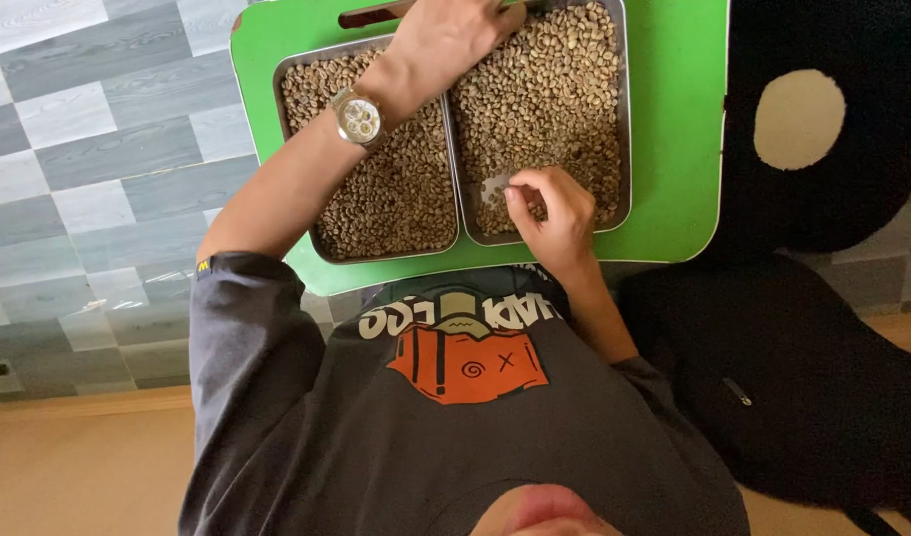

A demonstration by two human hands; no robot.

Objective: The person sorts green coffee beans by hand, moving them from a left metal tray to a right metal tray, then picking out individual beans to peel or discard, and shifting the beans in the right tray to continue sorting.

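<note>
Two shallow metal trays, the left tray (pixel 294 71) and the right tray (pixel 625 119), sit side by side on a green board (pixel 674 149). Both are filled with pale green-brown coffee beans (pixel 555 99). My left hand (pixel 445 35), with a wristwatch (pixel 358 117) on its wrist, reaches across to the far end where the trays meet; its fingers run out of view. My right hand (pixel 557 213) is at the near edge of the right tray, fingers pinched together on beans beside a small bare patch of metal (pixel 493 189).
A brown strip, perhaps a handle (pixel 371 15), lies at the far edge of the board. A black cushion with a cream spot (pixel 803 119) and a black bag (pixel 803 387) lie to the right. Grey and white tiled floor (pixel 88 159) is on the left.
</note>
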